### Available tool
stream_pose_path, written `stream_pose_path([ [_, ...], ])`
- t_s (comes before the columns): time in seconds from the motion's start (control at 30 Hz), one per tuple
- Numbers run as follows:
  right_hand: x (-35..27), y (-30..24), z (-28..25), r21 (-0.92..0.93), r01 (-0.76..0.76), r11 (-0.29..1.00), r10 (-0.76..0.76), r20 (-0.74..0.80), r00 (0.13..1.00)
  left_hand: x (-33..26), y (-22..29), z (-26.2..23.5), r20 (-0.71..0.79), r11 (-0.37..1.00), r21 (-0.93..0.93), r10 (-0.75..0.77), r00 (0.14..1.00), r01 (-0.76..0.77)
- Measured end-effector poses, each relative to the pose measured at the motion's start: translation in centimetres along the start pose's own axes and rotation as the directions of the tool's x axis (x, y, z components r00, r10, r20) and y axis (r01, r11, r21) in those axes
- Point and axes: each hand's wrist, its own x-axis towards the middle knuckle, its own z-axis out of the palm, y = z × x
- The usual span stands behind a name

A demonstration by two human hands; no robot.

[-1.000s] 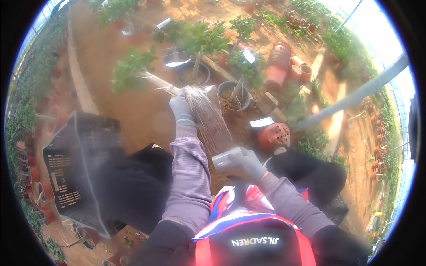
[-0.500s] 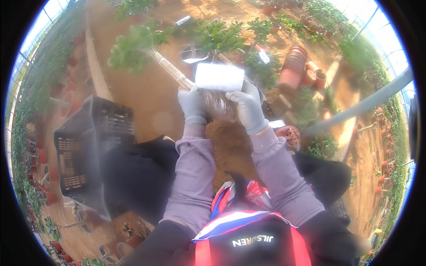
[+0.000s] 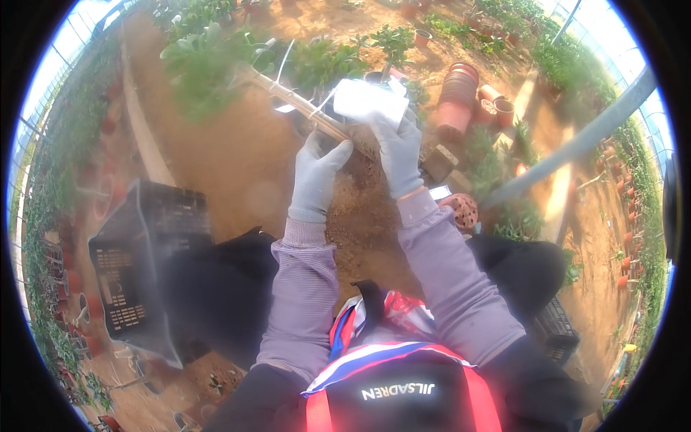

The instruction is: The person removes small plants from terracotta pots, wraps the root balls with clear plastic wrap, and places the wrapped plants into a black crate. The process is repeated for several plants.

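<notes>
Looking down from the head camera: brown, sandy ground [image 3: 241,173] lay under the work, sunlit and paler toward the far side. Rows of potted greenery [image 3: 65,144] bent along both rims, and thin framework showed against bright sky. A pale, straight edging [image 3: 140,122] ran along the ground at left.

A black slatted crate [image 3: 119,288] stood at the left beside the person's dark-clad leg [image 3: 209,295]. To the right, a stack of terracotta pots [image 3: 458,101] leaned near a few loose ones; closer in, a reddish pot [image 3: 464,211] showed its holed base. A grey pole [image 3: 576,137] slanted in from the right, cutting across foliage. The roll and hands blocked sight of part of the ground and plants behind.

The plant [image 3: 266,83] lay aslant in front of the person, blurred green leaves to the upper left, pale stem bound with narrow ties. The left hand [image 3: 320,173], grey-gloved, had thumb and fingers closed about the stem's lower end. The right hand [image 3: 398,155], gloved alike, gripped a white, glare-washed roll [image 3: 371,101] just beside that end. The root end, between the hands, was too blurred to read.
</notes>
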Motion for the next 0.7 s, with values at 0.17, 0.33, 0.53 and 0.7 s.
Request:
stream_pose_path([
  [0.17,-0.2,-1.2,-1.9,0.119,-0.150,0.981,0.147,0.039,0.988,0.8,-1.4,-0.5,0.068,0.980,0.043,0.193,0.979,-0.196],
  [0.33,-3.2,0.0,-0.6,0.291,-0.176,0.941,0.184,-0.001,0.983,0.5,-3.5,-0.3,0.025,0.977,-0.019,0.212,0.977,-0.212],
  [0.53,-4.1,0.0,0.0,0.192,-0.127,0.973,0.122,0.037,0.992,0.0,-3.7,0.4,-0.025,0.997,-0.075,-0.012,1.000,0.010],
  [0.7,-3.3,-0.1,0.2,0.106,-0.164,0.981,0.167,-0.023,0.986,-0.1,-4.1,0.3,-0.014,0.996,-0.052,0.065,0.998,-0.066],
])
